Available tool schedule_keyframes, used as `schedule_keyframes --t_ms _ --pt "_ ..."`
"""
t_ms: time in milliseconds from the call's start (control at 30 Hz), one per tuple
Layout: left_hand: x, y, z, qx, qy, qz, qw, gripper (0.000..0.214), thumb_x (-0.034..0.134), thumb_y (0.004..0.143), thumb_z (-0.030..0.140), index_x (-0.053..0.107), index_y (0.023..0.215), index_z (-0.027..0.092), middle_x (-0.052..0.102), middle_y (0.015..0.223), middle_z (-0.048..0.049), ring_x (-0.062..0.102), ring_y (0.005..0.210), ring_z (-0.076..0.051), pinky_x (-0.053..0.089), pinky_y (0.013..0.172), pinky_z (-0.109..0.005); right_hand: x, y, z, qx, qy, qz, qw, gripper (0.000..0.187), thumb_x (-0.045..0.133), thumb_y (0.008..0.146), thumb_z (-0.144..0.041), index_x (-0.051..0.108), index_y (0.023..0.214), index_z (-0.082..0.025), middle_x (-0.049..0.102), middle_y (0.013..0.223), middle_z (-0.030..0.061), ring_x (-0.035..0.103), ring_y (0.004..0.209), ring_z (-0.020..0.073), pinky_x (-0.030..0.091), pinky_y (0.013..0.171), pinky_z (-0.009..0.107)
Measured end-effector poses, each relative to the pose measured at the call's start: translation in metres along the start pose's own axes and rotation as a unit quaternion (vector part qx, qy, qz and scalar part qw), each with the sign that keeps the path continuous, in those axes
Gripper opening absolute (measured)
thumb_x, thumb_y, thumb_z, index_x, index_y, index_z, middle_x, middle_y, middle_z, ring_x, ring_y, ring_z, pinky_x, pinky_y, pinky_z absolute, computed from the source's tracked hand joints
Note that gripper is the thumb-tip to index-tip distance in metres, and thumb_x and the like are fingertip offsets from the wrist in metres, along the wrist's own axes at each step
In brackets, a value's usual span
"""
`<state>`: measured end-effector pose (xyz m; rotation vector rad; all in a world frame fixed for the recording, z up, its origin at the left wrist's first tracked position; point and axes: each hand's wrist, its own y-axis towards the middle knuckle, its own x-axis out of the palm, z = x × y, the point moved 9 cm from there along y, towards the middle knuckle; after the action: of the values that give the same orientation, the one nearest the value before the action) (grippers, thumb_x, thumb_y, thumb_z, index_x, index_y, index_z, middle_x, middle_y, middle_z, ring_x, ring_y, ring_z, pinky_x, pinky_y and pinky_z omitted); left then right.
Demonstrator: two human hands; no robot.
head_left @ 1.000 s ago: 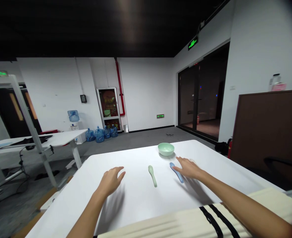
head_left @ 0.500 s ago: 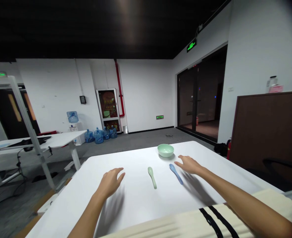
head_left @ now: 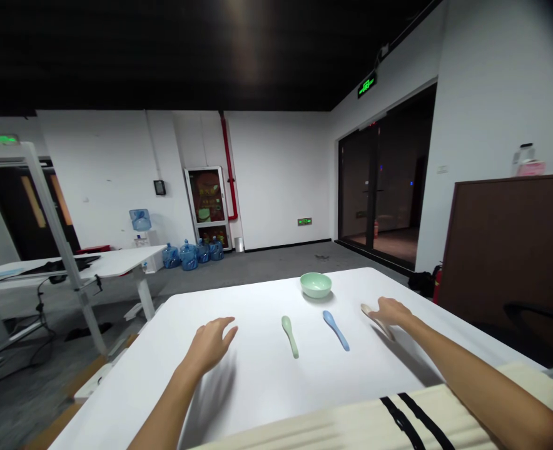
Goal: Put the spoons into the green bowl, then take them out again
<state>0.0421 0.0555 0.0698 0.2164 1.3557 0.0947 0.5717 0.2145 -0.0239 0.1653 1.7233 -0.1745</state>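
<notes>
My right hand (head_left: 393, 312) is at a beige spoon (head_left: 366, 309) on the right side of the white table (head_left: 267, 387). Its thumb and curled fingers close around the middle of the spoon, hiding part of it; the bowl end and the handle tip show. Left of it lies a blue spoon (head_left: 336, 330), and further left a light green spoon (head_left: 290, 336). Behind them stands a green bowl (head_left: 316, 286) with nothing visible inside. Over the left of the table hovers my left hand (head_left: 211, 345), thumb and fingers apart, holding nothing.
Cream cloth with black stripes (head_left: 412, 415) spans the near edge. A second white table (head_left: 126, 259) with cables stands at left, and blue water bottles (head_left: 189, 255) sit on the floor beyond. A brown cabinet or partition (head_left: 515, 250) rises at right.
My right hand has moved right, from above the blue spoon to the beige spoon, and its fingers have closed in. My left hand stays in place. The view has shifted slightly.
</notes>
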Motion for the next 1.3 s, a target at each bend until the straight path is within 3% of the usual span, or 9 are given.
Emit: schedule_keyframes --t_ms 200,367,600,833,1000,1133,1300 --pt "0.001 0.001 0.000 0.004 -0.005 0.001 1.000 0.054 0.035 0.095 0.050 0.061 0.132 0.021 0.064 0.137 -0.0069 0.057 0.129 -0.027 0.044 0.105 -0.040 0.023 0.009 0.020 0.017 0.012 -0.044 0.999 0.043 0.070 0.072 -0.046 0.064 0.100 -0.015 0.067 0.114 0.0193 0.066 0.097 0.0320 0.048 0.070 0.036" --pt "0.002 0.001 -0.001 0.000 -0.003 -0.001 1.000 0.053 0.035 0.095 0.051 0.061 0.132 0.022 0.064 0.137 -0.0066 0.057 0.128 -0.026 0.044 0.104 -0.039 0.033 0.010 0.018 0.015 0.014 -0.056 0.998 0.034 0.072 0.065 -0.025 0.063 0.096 -0.013 0.068 0.105 0.0193 0.068 0.087 0.0297 0.047 0.062 0.033" --pt "0.002 0.000 0.001 -0.001 0.004 -0.008 1.000 0.052 0.034 0.096 0.048 0.060 0.133 0.021 0.063 0.138 -0.0073 0.056 0.130 -0.026 0.043 0.105 -0.038 0.022 0.004 0.008 0.008 0.030 -0.053 0.998 0.027 0.066 0.073 -0.026 0.064 0.097 -0.013 0.070 0.093 0.0161 0.068 0.075 0.0244 0.046 0.060 0.030" --pt "0.003 0.002 0.005 -0.004 -0.005 -0.011 1.000 0.052 0.035 0.096 0.048 0.059 0.134 0.021 0.062 0.139 -0.0073 0.056 0.130 -0.025 0.042 0.107 -0.040 -0.018 0.017 -0.051 -0.046 0.025 -0.011 0.999 0.020 0.063 0.079 -0.030 0.065 0.092 -0.015 0.070 0.087 0.0122 0.068 0.075 0.0221 0.042 0.060 0.028" --pt "0.005 0.004 -0.001 -0.006 -0.012 -0.007 1.000 0.051 0.035 0.097 0.048 0.059 0.134 0.023 0.062 0.139 -0.0067 0.055 0.130 -0.026 0.041 0.108 -0.042 -0.043 0.035 -0.108 -0.075 0.023 0.044 0.996 0.021 0.059 0.083 -0.033 0.063 0.095 -0.016 0.069 0.101 0.0139 0.067 0.086 0.0241 0.041 0.061 0.028" --pt "0.005 0.006 -0.005 -0.007 -0.015 0.000 1.000 0.049 0.036 0.097 0.048 0.060 0.133 0.024 0.063 0.138 -0.0067 0.057 0.128 -0.026 0.040 0.108 -0.043 -0.045 0.050 -0.144 -0.080 0.027 0.053 0.995 0.023 0.059 0.083 -0.033 0.064 0.097 -0.016 0.068 0.106 0.0156 0.067 0.092 0.0265 0.043 0.064 0.028" --pt "0.006 0.008 -0.008 -0.010 -0.022 0.005 1.000 0.047 0.036 0.098 0.047 0.059 0.134 0.026 0.063 0.139 -0.0058 0.056 0.129 -0.025 0.037 0.111 -0.044 -0.031 0.071 -0.165 -0.065 0.031 0.033 0.997 0.029 0.063 0.080 -0.030 0.066 0.105 -0.016 0.068 0.111 0.0180 0.068 0.098 0.0288 0.046 0.069 0.030"
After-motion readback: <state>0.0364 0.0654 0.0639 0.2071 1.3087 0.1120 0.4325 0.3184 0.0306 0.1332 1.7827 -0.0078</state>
